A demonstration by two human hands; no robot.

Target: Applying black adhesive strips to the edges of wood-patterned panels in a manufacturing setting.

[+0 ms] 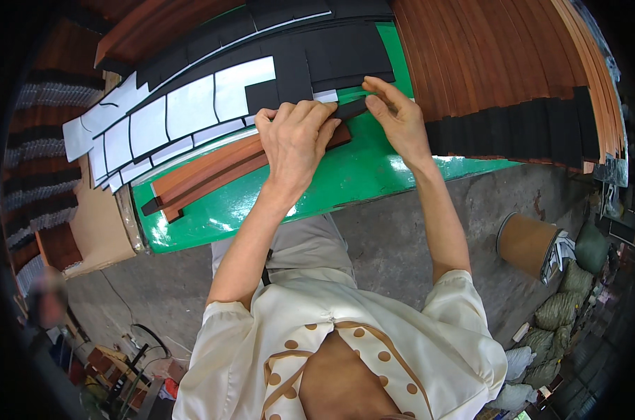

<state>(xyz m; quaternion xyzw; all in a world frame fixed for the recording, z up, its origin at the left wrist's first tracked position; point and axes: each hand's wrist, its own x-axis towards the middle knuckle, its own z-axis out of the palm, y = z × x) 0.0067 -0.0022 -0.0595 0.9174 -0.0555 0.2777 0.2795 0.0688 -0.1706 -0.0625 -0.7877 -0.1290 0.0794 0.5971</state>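
My left hand (pixel 296 136) is closed, its fingertips on a narrow black strip (pixel 350 109) above the green tabletop (pixel 261 203). Under that hand lie long reddish-brown wood-look strips (pixel 219 168), slanting across the table. My right hand (pixel 401 122) is at the right end of the black strip, with thumb and index finger curled toward each other. A thin pale line runs toward its index fingertip; whether it is film or an edge is unclear. Beyond both hands, black sheets (pixel 349 56) and white pieces with black edges (pixel 191 108) lie in overlapping rows.
A broad stack of brown planks (pixel 492 56) with black ends (pixel 513 129) covers the table's right side. More piles (pixel 48 133) stand at the left beside cardboard (pixel 97 224). A brown drum (pixel 524 245) and several filled sacks (pixel 559 308) stand on the floor at right.
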